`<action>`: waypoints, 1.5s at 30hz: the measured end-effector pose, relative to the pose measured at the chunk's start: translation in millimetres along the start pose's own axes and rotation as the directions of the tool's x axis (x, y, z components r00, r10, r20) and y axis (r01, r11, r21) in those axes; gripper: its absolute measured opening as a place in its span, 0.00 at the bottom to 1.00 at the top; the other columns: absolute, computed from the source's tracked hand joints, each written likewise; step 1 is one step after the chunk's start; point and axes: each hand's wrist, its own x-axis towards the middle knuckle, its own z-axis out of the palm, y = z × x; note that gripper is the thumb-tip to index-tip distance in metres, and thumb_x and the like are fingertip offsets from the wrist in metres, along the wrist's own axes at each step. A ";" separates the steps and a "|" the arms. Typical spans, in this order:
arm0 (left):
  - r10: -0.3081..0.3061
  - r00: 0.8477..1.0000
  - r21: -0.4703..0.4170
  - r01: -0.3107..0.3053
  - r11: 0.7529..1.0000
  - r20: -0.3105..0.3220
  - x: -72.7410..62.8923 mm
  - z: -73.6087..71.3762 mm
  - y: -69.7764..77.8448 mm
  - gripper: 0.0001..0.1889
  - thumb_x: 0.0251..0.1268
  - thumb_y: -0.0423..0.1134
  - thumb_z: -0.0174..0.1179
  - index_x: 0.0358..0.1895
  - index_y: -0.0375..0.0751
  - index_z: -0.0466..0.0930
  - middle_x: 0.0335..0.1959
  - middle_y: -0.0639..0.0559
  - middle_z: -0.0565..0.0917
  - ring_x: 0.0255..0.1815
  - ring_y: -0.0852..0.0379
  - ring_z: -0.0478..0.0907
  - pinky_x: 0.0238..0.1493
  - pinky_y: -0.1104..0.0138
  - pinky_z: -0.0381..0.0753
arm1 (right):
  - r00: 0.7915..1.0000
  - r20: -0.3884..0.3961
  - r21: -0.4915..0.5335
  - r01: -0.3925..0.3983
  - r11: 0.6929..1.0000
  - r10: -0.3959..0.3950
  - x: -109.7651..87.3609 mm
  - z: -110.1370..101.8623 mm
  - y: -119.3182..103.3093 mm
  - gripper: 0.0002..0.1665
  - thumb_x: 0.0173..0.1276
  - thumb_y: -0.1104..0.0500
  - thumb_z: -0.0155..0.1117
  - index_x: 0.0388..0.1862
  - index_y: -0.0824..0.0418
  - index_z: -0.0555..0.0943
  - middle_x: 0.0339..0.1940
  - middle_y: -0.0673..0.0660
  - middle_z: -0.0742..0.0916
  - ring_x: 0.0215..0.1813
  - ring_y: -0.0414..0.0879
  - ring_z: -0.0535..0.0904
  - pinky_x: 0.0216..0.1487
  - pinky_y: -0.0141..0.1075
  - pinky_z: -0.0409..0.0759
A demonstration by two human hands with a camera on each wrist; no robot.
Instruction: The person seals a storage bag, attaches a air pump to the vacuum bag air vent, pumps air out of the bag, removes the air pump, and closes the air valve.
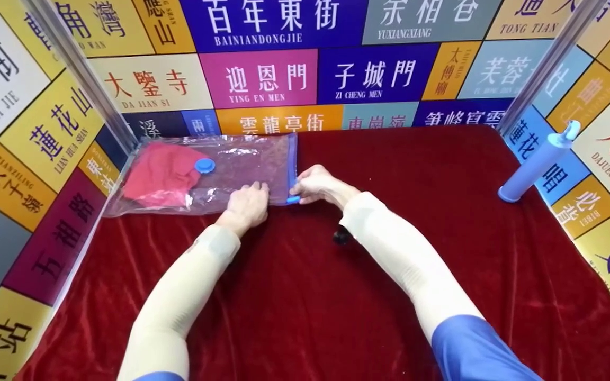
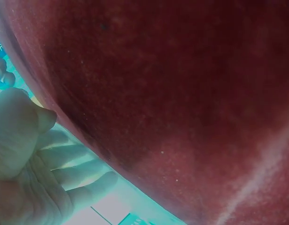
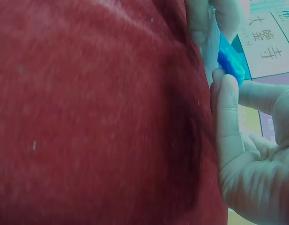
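Observation:
A clear vacuum storage bag (image 1: 241,159) lies flat at the back left, with folded red cloth (image 1: 157,174) inside and a round blue valve (image 1: 205,165) on top. A blue zip strip (image 1: 292,153) runs along its right-hand end. My left hand (image 1: 249,203) holds the bag's near edge, close to that end; in the right wrist view its thumb and a finger pinch the clear film. At the strip's near corner, my right hand (image 1: 318,185) pinches the blue zip slider (image 3: 231,61) between thumb and forefinger.
A blue hand pump (image 1: 535,166) stands at the right side. Dark red velvet (image 1: 305,296) covers the table. Printed sign panels (image 1: 262,76) and metal posts (image 1: 88,79) border the back and sides. A small black object (image 1: 342,236) shows under my right wrist.

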 end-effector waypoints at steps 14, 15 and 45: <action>0.072 0.990 -0.018 -0.075 0.997 -0.123 38.0 68.6 -21.9 0.28 0.62 0.39 0.67 0.66 0.31 0.80 0.58 0.35 0.86 0.55 0.29 0.87 0.53 0.35 0.92 | 0.999 0.033 -0.064 -0.002 0.998 0.004 -8.6 -25.1 8.5 0.13 0.66 0.72 0.78 0.43 0.63 0.83 0.35 0.55 0.93 0.26 0.40 0.85 0.31 0.31 0.92; 0.072 0.992 -0.018 -0.075 0.997 -0.106 34.8 61.8 -17.7 0.28 0.62 0.39 0.67 0.66 0.30 0.80 0.59 0.34 0.86 0.56 0.29 0.87 0.54 0.35 0.92 | 0.999 0.034 -0.070 -0.001 0.998 0.004 -9.9 -26.4 8.5 0.12 0.66 0.72 0.78 0.42 0.62 0.83 0.34 0.55 0.93 0.26 0.40 0.85 0.31 0.31 0.92; 0.182 0.983 0.042 -0.181 0.983 -0.020 -27.0 -1.4 46.3 0.31 0.69 0.38 0.65 0.70 0.22 0.77 0.62 0.29 0.85 0.64 0.29 0.85 0.60 0.37 0.92 | 0.989 0.147 -0.183 0.012 0.983 0.015 -52.8 -47.2 33.3 0.11 0.69 0.67 0.78 0.37 0.60 0.82 0.25 0.53 0.92 0.24 0.41 0.89 0.29 0.32 0.91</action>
